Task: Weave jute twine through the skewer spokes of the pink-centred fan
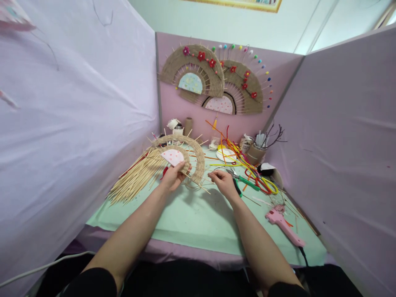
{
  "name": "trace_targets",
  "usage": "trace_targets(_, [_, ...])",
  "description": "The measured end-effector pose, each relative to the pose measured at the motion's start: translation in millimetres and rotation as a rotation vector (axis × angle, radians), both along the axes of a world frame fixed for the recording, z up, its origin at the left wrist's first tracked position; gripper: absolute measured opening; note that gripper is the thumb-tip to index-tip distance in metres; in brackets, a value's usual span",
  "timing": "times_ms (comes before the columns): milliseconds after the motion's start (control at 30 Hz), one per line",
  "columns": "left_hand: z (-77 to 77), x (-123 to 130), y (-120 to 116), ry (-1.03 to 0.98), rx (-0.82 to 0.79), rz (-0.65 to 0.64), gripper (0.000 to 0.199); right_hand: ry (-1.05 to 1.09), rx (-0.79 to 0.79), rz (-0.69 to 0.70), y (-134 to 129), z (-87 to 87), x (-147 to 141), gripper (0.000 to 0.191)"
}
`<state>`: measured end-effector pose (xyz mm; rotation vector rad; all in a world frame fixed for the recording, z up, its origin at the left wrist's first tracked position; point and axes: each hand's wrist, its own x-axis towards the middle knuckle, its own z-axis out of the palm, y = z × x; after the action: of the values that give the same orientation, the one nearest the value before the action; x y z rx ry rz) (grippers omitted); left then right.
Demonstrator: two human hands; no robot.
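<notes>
My left hand (173, 178) grips a half-round woven fan (199, 159) by its lower edge, thumb on the pink dotted half-circle (173, 157) at its centre. Thin sticks radiate through the fan's two bands of brown twine, and their tips stick out past the outer band. Just right of the fan, my right hand (222, 182) is closed in a pinch on what looks like a thin strand of twine; the fingers mostly hide it. Loose twine loops lie below the fan. Green-handled pliers (244, 180) lie beside my right hand, partly behind it.
A heap of thin sticks (133, 181) lies at left. Colourful pipe cleaners (250, 173), a white lid (226, 155) and a can with twigs (256, 153) stand or lie at right. A pink glue gun (284, 227) rests near the right edge. Finished fans (198, 70) hang on the back panel.
</notes>
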<state>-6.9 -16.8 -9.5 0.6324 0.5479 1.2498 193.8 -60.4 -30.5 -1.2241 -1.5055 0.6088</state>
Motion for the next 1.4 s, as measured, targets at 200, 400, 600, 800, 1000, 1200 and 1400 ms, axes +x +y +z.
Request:
trace_targets(200, [-1.4,2.6,-2.1,0.029,-0.036,-0.056,0.011,-0.011,0.044,-0.071,-3.0,0.4,-3.4,0.034])
trace_targets(400, [-1.0,0.7,1.4,-0.037,-0.104,-0.117,0.007,-0.026,0.062,-0.106,-3.2,-1.2,-3.7,0.036])
trace_targets(600, [0.1,-0.2,-1.1,-0.119,-0.184,-0.218,0.009,-0.019,0.035,-0.089,-3.2,0.1,-6.3,0.038])
trace_targets(800, [3.2,0.4,-9.0,-0.147,-0.228,-0.379,0.023,0.098,-0.112,0.022,-2.4,2.6,-10.0,0.041])
trace_targets(1000, [6.3,-1.0,-8.2,-0.211,-0.233,-0.314,0.027,0.288,-0.225,0.193,-2.7,2.8,-14.1,0.031])
trace_targets(1200, [3.9,-2.8,-0.2,-0.304,-0.214,-0.165,0.027,0.227,0.075,0.196,-6.6,-1.3,-18.6,0.02])
trace_targets(1400, [2.6,-3.1,1.8,-0.316,-0.213,-0.098,0.025,-0.161,0.265,0.132,-13.5,-7.4,-23.4,0.042])
